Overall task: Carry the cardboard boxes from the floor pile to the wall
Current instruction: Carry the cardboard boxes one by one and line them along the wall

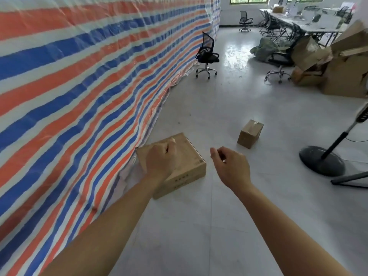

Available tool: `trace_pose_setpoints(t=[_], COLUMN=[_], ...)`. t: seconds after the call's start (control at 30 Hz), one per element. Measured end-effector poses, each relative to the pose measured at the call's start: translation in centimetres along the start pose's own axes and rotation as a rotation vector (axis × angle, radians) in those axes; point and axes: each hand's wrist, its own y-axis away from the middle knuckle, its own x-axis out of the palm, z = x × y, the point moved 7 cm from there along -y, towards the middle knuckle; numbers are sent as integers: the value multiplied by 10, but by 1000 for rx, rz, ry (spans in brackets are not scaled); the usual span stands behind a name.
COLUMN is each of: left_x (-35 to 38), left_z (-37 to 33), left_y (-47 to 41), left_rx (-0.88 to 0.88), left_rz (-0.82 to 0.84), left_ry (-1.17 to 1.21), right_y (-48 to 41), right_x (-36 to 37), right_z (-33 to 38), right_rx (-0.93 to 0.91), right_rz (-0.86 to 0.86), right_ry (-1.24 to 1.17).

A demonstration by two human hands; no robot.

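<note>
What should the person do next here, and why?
Probably reach the right hand toward the small taped box. The flat cardboard box already lies against the striped tarp wall, under the left hand. Both hands look empty, and the small box sits out on the floor, apart from the wall.

print on flat box (pixel 190 156) side, too blurred to read
</note>
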Motion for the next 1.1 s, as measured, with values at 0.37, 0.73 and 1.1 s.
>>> trace_pose_setpoints(t=[0.37,0.73,1.1], left_x=[90,106,138], left_z=[22,122,226], left_y=[-239,-452,-661], left_rx=[-68,-193,-374], left_rz=[-132,-206,-167], left_ry=[-249,-362,-200], right_y=[-281,-520,-706], right_x=[124,273,411], right_z=[-44,16,47], right_rx=[-35,-146,-171], right_rz=[162,450,567], right_ry=[-10,28,66])
